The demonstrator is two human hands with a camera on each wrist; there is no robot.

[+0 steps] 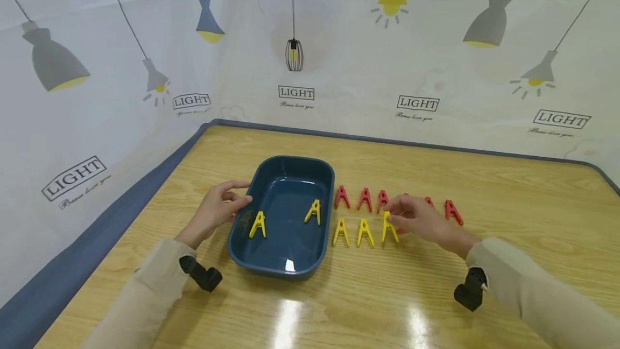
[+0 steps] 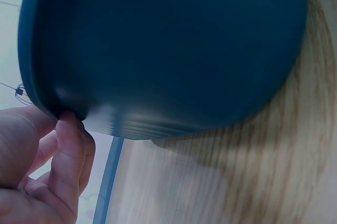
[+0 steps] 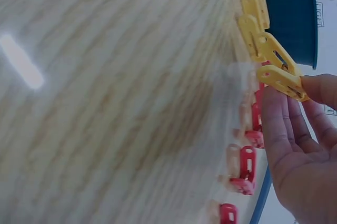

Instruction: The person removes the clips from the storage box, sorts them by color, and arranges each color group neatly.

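Observation:
My left hand (image 1: 218, 209) grips the left rim of a dark blue plastic basin (image 1: 281, 271); in the left wrist view its fingers (image 2: 68, 155) meet the basin's edge (image 2: 174, 66). Two yellow clothespins lie inside, one to the left (image 1: 259, 224) and one to the right (image 1: 314, 211). My right hand (image 1: 418, 220) pinches the top of a yellow clothespin (image 1: 389, 228) between thumb and finger, also seen as a yellow clip (image 3: 284, 66) in the right wrist view. Two more yellow clothespins, one (image 1: 341, 232) beside the other (image 1: 365, 232), are on the table between the basin and this hand.
Behind the yellow ones runs a row of several red clothespins, from one near the basin (image 1: 342, 197) to one at the far right (image 1: 453, 212); my right hand partly covers some. All stand on a wood-grain table (image 1: 339, 306). A lamp-printed curtain (image 1: 349, 69) hangs behind.

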